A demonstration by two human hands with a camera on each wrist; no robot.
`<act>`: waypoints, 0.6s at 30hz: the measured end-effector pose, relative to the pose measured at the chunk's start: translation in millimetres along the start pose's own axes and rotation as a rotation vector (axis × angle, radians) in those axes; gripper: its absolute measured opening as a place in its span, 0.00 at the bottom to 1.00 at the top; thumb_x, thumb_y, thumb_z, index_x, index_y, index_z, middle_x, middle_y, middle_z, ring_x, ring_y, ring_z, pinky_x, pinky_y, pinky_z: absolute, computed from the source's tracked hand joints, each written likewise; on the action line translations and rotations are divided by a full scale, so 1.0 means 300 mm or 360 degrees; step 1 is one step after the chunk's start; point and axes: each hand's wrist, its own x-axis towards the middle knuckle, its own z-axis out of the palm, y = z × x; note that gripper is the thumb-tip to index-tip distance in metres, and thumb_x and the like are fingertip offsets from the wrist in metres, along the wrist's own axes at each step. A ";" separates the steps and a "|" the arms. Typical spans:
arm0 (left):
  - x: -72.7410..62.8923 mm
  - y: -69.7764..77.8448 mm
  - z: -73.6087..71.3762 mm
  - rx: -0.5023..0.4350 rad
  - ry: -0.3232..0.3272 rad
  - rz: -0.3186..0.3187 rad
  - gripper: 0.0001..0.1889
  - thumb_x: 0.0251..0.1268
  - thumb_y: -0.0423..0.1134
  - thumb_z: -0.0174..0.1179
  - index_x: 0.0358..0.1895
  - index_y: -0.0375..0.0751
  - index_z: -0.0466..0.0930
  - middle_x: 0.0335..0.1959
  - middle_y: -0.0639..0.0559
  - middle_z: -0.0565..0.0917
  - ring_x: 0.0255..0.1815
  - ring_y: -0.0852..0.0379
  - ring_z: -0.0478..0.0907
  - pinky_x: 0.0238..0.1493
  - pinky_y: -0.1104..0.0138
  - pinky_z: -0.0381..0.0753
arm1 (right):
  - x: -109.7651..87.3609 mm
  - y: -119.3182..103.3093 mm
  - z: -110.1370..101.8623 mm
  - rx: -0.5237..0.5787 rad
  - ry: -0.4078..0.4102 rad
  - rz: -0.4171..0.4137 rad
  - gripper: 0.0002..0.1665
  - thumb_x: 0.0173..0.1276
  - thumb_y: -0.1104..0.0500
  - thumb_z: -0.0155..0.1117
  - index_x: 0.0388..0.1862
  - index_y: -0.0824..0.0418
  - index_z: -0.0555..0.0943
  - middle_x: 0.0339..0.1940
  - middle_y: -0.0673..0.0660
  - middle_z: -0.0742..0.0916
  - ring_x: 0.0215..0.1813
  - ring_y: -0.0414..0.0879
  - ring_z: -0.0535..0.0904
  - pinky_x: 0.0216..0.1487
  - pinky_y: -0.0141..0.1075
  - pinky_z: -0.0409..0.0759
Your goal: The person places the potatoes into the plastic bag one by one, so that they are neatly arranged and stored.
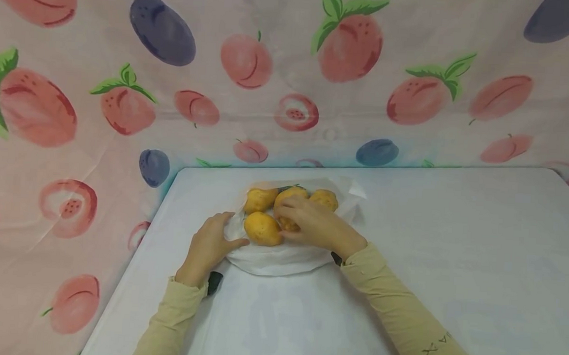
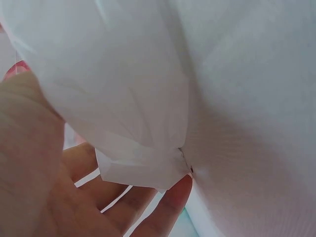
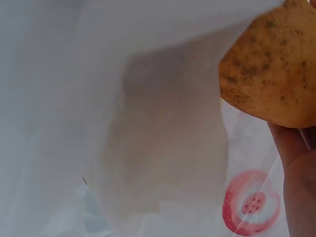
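A thin white bag lies on the table with several yellow pears in its opening. My right hand reaches over them from the right and grips one pear, its skin dotted with dark spots. Around it sit a front pear, a back left pear and a back right pear. At the bag's left edge rests my left hand, thumb and fingers spread apart. In the left wrist view its fingers run fairly straight behind the bag's edge, one fingertip touching it.
The white table stretches away to the right. A fruit-print cloth hangs behind the table and along its left side. Dark wrist straps show below both hands.
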 end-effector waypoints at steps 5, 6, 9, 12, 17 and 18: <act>-0.001 0.001 0.001 0.0009 0.0002 0.0007 0.42 0.51 0.52 0.75 0.67 0.33 0.71 0.65 0.36 0.76 0.66 0.37 0.71 0.65 0.43 0.71 | -0.006 0.010 0.016 -0.0027 -0.0084 0.0067 0.13 0.64 0.55 0.72 0.46 0.57 0.84 0.49 0.52 0.82 0.51 0.44 0.77 0.51 0.34 0.80; -0.001 0.002 0.001 0.0011 0.0002 0.0008 0.42 0.51 0.52 0.75 0.67 0.33 0.71 0.65 0.36 0.76 0.66 0.37 0.71 0.65 0.43 0.71 | -0.008 0.012 0.018 -0.0036 -0.0095 0.0075 0.14 0.64 0.55 0.72 0.47 0.56 0.84 0.50 0.52 0.83 0.52 0.44 0.77 0.52 0.35 0.80; 0.001 0.003 0.001 0.0015 -0.0001 0.0008 0.42 0.51 0.52 0.75 0.67 0.33 0.71 0.65 0.36 0.76 0.66 0.37 0.71 0.65 0.43 0.71 | -0.012 0.015 0.025 -0.0042 -0.0116 0.0085 0.14 0.64 0.54 0.73 0.47 0.56 0.84 0.51 0.52 0.82 0.52 0.45 0.77 0.52 0.35 0.81; 0.003 0.004 0.003 0.0019 0.0001 0.0013 0.42 0.51 0.52 0.75 0.67 0.33 0.71 0.65 0.36 0.76 0.66 0.37 0.72 0.65 0.43 0.71 | -0.014 0.015 0.030 -0.0060 -0.0125 0.0081 0.17 0.63 0.52 0.73 0.48 0.57 0.83 0.51 0.52 0.82 0.52 0.45 0.77 0.51 0.35 0.81; 0.002 0.004 0.000 0.0020 -0.0006 0.0002 0.42 0.51 0.52 0.75 0.67 0.33 0.71 0.65 0.36 0.76 0.66 0.37 0.71 0.65 0.43 0.71 | -0.008 0.016 0.039 -0.0093 -0.0134 0.0065 0.19 0.63 0.51 0.73 0.49 0.58 0.82 0.50 0.52 0.82 0.51 0.45 0.77 0.52 0.36 0.81; 0.002 0.003 0.000 0.0019 -0.0010 -0.0007 0.42 0.51 0.52 0.75 0.67 0.33 0.71 0.65 0.36 0.76 0.67 0.38 0.71 0.65 0.43 0.71 | -0.006 0.017 0.041 -0.0100 -0.0136 0.0061 0.20 0.63 0.51 0.73 0.50 0.58 0.82 0.50 0.52 0.82 0.52 0.45 0.77 0.53 0.36 0.80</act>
